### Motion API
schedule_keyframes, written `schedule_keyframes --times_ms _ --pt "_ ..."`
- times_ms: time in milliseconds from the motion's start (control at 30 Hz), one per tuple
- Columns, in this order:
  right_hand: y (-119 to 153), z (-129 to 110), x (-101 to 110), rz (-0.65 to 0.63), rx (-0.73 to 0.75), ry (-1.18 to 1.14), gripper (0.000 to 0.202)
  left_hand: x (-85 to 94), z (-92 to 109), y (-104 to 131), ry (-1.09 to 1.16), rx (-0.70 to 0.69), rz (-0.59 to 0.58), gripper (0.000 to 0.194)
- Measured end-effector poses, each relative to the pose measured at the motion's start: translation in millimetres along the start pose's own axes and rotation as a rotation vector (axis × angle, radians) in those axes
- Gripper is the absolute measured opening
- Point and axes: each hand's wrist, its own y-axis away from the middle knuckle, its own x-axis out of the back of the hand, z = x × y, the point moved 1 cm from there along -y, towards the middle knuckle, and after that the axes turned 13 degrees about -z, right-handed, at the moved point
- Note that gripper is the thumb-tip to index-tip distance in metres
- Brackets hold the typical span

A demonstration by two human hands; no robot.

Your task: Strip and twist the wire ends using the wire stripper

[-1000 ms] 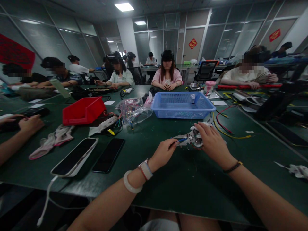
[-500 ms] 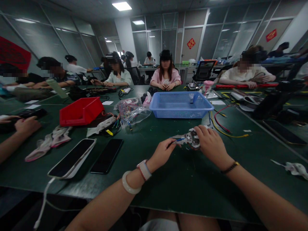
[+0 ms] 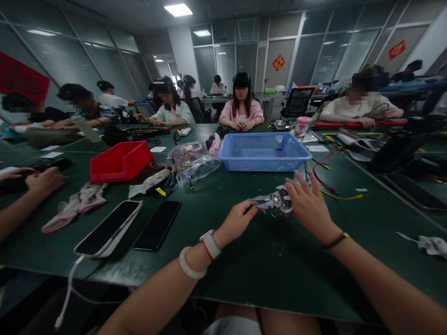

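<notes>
Over the green table (image 3: 223, 260), my left hand (image 3: 240, 219) is closed on a thin blue wire (image 3: 262, 202) that lies against the jaws of a metal wire tool (image 3: 275, 200). My right hand (image 3: 307, 204) is at the tool's right end, thumb side against it, with some fingers raised and spread. The tool's handles are mostly hidden by that hand. Beyond my hands stands a blue mesh basket (image 3: 263, 164). Red and yellow cables (image 3: 323, 179) lie to the right of it.
A red bin (image 3: 120, 163), a clear bag of wires (image 3: 192, 160), a white power bank (image 3: 108, 228), a black phone (image 3: 158, 225) and gloves (image 3: 75, 204) lie on the left. Another person's hand (image 3: 45, 181) is at the far left. A crumpled white piece (image 3: 431, 244) lies right.
The fingers of my right hand have lifted and spread, where before they were curled over the tool. My left hand keeps its hold. The view has shifted slightly.
</notes>
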Motion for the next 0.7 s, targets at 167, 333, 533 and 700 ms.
schedule_keyframes --times_ms 167,333,533,700 --pt "-2.1 5.0 -4.1 -0.068 0.044 -0.106 0.032 0.5 -4.4 -1.7 -0.019 -0.017 -0.001 0.027" --pt "-1.4 5.2 -2.9 -0.097 0.053 -0.119 0.031 1.6 -5.6 -2.4 -0.048 -0.022 -0.006 0.027" --pt "-1.7 6.0 -1.8 -0.125 0.056 -0.112 0.025 0.4 -5.2 -2.4 -0.037 -0.033 -0.003 0.026" --pt "-0.9 7.7 -3.1 -0.132 0.061 -0.114 0.022 -1.8 -5.5 -2.0 0.013 -0.016 0.010 0.028"
